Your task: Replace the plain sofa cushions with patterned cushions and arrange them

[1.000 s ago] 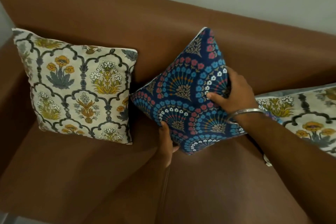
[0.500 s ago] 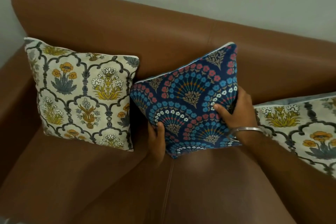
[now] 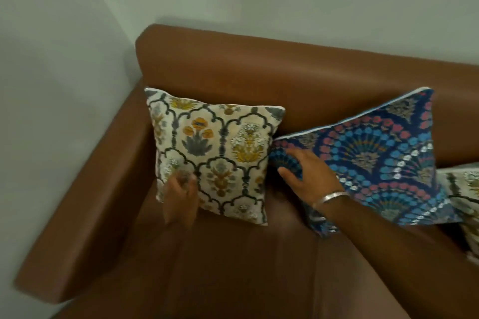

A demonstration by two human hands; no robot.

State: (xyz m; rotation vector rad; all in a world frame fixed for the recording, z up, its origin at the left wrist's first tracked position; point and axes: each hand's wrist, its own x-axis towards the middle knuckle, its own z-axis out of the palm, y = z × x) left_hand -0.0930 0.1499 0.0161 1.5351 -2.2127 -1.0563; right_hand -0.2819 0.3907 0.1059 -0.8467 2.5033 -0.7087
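Note:
A cream cushion with yellow and grey flowers (image 3: 223, 145) leans upright against the back of the brown sofa (image 3: 259, 67), near its left arm. A navy cushion with blue and red fans (image 3: 375, 155) leans beside it on the right. My left hand (image 3: 180, 198), blurred, lies over the cream cushion's lower left corner; whether it grips the cushion is unclear. My right hand (image 3: 309, 172), with a metal bangle at the wrist, hovers with fingers spread over the navy cushion's left corner. A second cream floral cushion (image 3: 466, 189) shows at the right edge, partly behind the navy one.
The sofa's left armrest (image 3: 85, 204) runs along a pale wall (image 3: 64, 46) that meets the back wall in a corner. The brown seat (image 3: 233, 267) extends in front of the cushions.
Both hands have let go of the navy cushion, which now leans against the backrest. My left hand has moved left onto the cream cushion. The view has swung left and up.

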